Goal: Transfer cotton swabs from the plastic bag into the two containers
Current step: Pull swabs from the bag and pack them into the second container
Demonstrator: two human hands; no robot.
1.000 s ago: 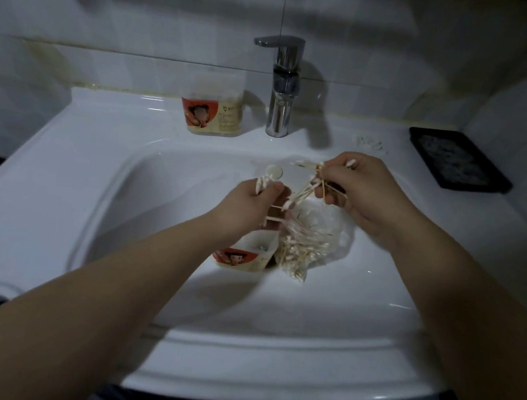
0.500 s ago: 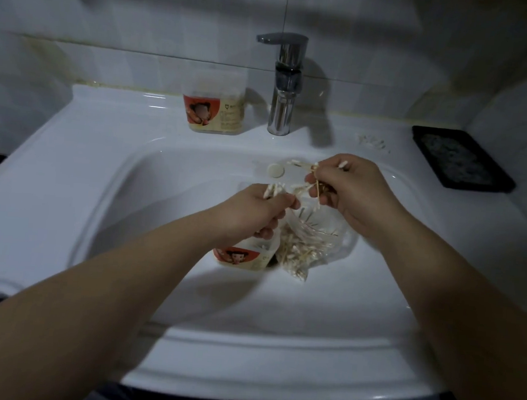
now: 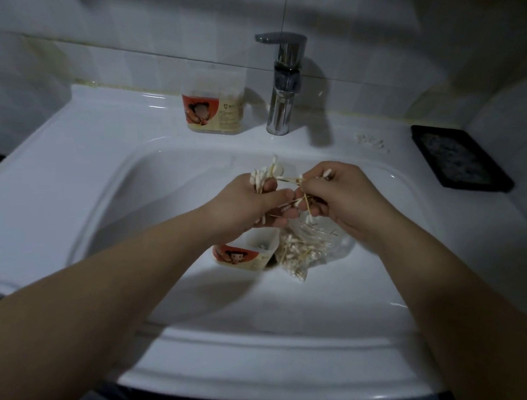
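Cotton swabs (image 3: 265,175) are gripped by the left hand (image 3: 242,206) and right hand (image 3: 342,199) above an open container (image 3: 246,255), apparently bunched for loading.

Head-worn view, looking down, near sink (image 3: 56,171)

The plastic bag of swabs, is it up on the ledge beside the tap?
No, the plastic bag lies down in the sink basin, beside a container.

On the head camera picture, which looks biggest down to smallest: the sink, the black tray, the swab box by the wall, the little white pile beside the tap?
1. Sink.
2. Black tray and swab box by the wall: they look about alike, so no ranking.
3. Little white pile, smallest.
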